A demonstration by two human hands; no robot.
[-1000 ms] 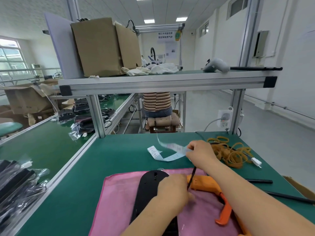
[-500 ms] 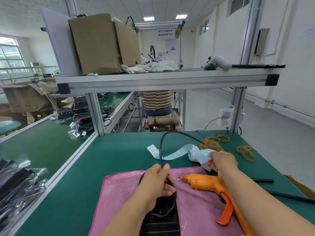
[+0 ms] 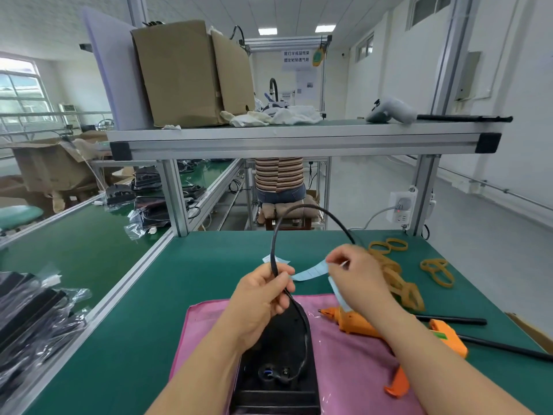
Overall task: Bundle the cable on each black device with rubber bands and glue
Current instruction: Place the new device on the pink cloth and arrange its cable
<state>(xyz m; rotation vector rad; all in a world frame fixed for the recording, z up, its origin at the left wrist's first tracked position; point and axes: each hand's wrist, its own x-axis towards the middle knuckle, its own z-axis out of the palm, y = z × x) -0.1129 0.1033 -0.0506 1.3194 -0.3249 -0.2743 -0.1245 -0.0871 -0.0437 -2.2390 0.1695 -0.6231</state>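
Left grip (image 3: 263, 298) pinches the cable (image 3: 299, 206) between thumb and fingers just above the device (image 3: 278, 339), which lies flat on the pink cloth (image 3: 344, 369) on the counter (image 3: 209, 265). From that pinch the cable rises in one tall arc and comes down into the right grip (image 3: 356, 277), whose curled fingers appear to hold its far end together with a pale blue label (image 3: 311, 272); the exact hold is partly hidden.

The step in hand looks like gathering the cable into a coil, with no band on yet. To do it well:

- Treat the left pinch as the anchor and bring the far end back to it, so each loop stacks on the last at the same size.
- Let the cable follow its own curl; forcing it would kink it where it enters the device near the bottom edge.
- Lay the label outside the coil, not trapped in it.
- Fetch a band from the pile (image 3: 402, 290) just right of the right grip only when the left alone can hold the coil.
- Mind the glue gun (image 3: 356, 322), nozzle near the device: likely hot.
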